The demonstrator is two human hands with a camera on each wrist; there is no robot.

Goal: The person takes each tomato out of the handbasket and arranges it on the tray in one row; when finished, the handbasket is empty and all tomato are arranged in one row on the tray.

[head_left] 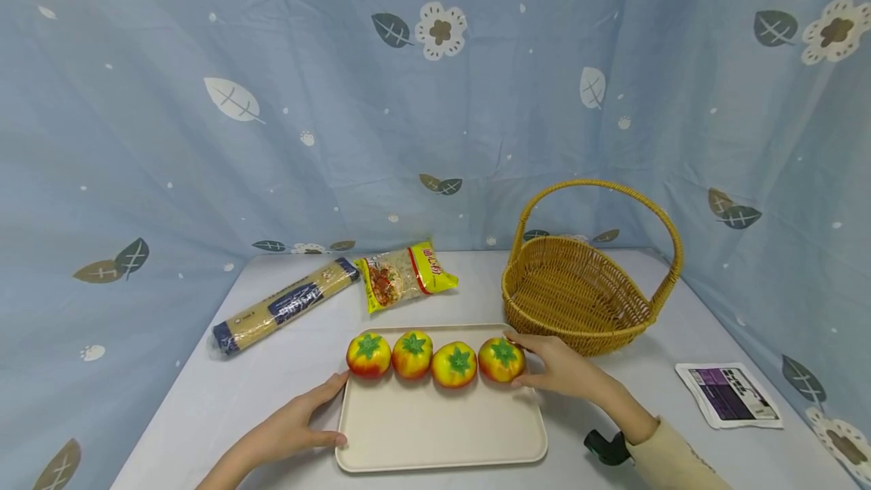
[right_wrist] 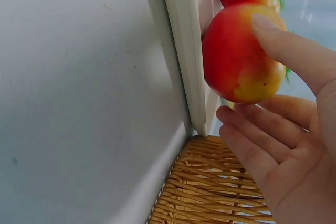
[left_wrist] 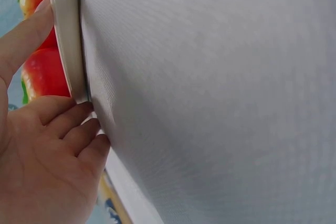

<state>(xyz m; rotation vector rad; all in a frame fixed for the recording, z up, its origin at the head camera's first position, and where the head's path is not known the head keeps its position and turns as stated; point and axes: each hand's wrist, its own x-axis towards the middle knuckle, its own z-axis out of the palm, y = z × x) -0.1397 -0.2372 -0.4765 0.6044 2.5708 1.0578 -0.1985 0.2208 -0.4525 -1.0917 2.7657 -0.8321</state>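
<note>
A beige rectangular tray (head_left: 442, 429) lies on the table, with a row of several red-and-yellow tomatoes (head_left: 454, 364) with green star-shaped tops along its far side. My left hand (head_left: 292, 426) is at the tray's left edge, thumb near the front and fingers farther back. In the left wrist view its fingertips (left_wrist: 84, 106) are right at the tray's corner. At the right end of the row, my right hand (head_left: 568, 369) has its thumb and index finger around the rightmost tomato (right_wrist: 241, 53). The thumb lies over that tomato's side, and the other fingers spread beyond it.
A wicker basket (head_left: 578, 335) with a tall handle stands behind the tray on the right. Farther back are a yellow food bag (head_left: 404, 276) and a long noodle pack (head_left: 286, 305). A purple-and-white packet (head_left: 729, 395) lies right; a patterned curtain (head_left: 381, 119) surrounds the table.
</note>
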